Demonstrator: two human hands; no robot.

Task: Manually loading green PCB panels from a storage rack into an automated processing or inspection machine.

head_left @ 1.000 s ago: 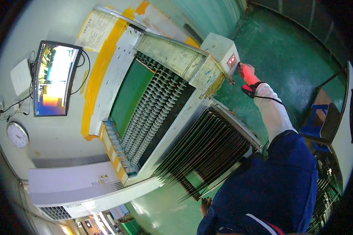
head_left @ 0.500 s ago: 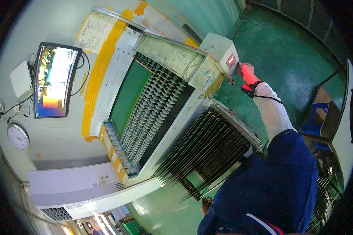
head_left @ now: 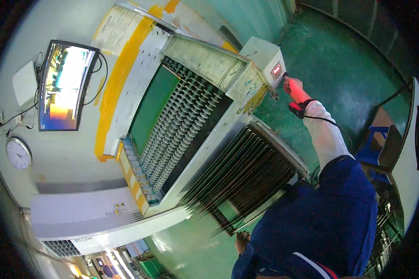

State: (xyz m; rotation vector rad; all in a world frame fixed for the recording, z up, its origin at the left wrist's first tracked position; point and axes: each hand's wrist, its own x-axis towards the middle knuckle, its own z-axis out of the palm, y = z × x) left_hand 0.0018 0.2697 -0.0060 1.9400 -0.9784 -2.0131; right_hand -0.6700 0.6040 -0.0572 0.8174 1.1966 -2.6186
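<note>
My right hand (head_left: 292, 86) is stretched out to the side of a pale control box (head_left: 264, 55) with a lit red display. Its fingers are closed on a small dark knob (head_left: 285, 75); a black wrist strap with a cable sits behind the hand. Low in the picture, my left hand (head_left: 241, 241) is curled at the near end of a rack (head_left: 264, 210), partly hidden by my dark blue clothing. Thin dark panels (head_left: 233, 167) stand side by side in this rack. Beside it, a green board (head_left: 152, 104) lies on the conveyor's rows of grey roller wheels (head_left: 181, 125).
A monitor (head_left: 66, 86) and a round clock (head_left: 18, 152) hang on the left wall. Below them is a white air conditioner (head_left: 88, 216). A blue stool (head_left: 375, 145) stands at the right, by a table edge. The floor (head_left: 326, 51) is green.
The view has shifted slightly, so the monitor and the clock appear a little higher and further left. Both hands keep their places at the knob and the rack.
</note>
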